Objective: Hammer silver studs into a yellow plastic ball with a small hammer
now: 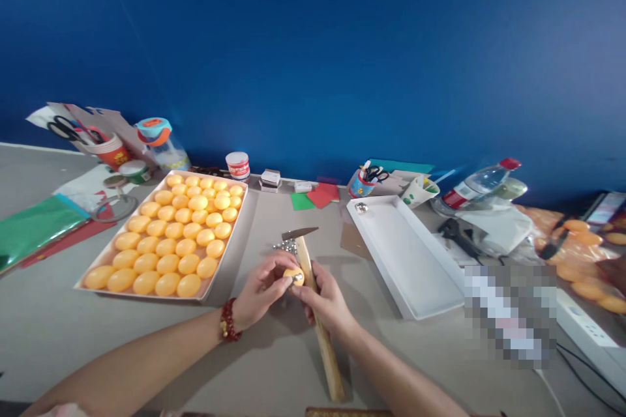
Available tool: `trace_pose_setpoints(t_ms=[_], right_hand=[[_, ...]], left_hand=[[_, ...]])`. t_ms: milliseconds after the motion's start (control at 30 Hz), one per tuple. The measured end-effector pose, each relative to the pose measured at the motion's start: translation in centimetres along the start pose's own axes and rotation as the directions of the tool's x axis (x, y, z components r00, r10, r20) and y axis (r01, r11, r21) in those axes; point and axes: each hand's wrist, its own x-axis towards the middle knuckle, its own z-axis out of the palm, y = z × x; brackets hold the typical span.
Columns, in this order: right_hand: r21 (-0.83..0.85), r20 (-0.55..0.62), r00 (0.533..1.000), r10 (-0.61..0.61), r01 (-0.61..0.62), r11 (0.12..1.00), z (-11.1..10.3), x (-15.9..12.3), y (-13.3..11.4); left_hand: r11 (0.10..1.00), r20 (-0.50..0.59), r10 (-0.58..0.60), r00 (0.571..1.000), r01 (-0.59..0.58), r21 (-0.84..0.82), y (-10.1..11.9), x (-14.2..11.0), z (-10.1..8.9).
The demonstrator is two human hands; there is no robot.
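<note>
My left hand (pixel 267 290), with a red beaded bracelet at the wrist, pinches an orange ping-pong ball (pixel 287 273). A small shiny metal piece (pixel 297 277) shows on the ball's right side; whether it is fixed there I cannot tell. My right hand (pixel 328 296) is closed, its thumb reaching the ball's lower right side; its other fingertips are partly hidden. Under that hand runs the wooden handle of a hammer (pixel 328 359), its dark metal head pointing away from me. Beside the head lies a small pile of silvery metal bits (pixel 287 246), too small to name.
At left, a shallow box (pixel 211 292) holds many orange balls. A white tray (pixel 415 260) at right has one shiny item (pixel 360 208) in its far corner. Cups, a water bottle (pixel 482 186), coloured paper (pixel 320 195) and a power strip (pixel 587 326) stand or lie around.
</note>
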Motion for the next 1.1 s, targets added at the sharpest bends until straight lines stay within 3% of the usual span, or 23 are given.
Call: trace_pose_setpoints(t_ms=[233, 400, 600, 1100], right_hand=[[-0.004, -0.003, 1.0, 0.03, -0.03, 1.0, 0.0, 0.1, 0.0], [0.099, 0.008, 0.999, 0.049, -0.049, 0.994, -0.1, 0.0, -0.9], [0.109, 0.051, 0.998, 0.044, -0.049, 0.993, -0.3, 0.0, -1.1], [0.235, 0.077, 0.987, 0.139, -0.154, 0.96, 0.1, 0.0, -1.0]], left_hand=[[0.997, -0.019, 0.033, 0.999, -0.032, 0.07, -0.3, 0.0, -0.1], [0.987, 0.095, 0.086, 0.992, -0.097, 0.128, -1.2, -0.4, -0.7], [0.956, 0.11, 0.133, 0.985, -0.157, 0.248, -1.9, -0.5, -1.0], [0.868, 0.134, 0.218, 0.967, -0.255, 0.425, -0.7, -0.5, -1.2]])
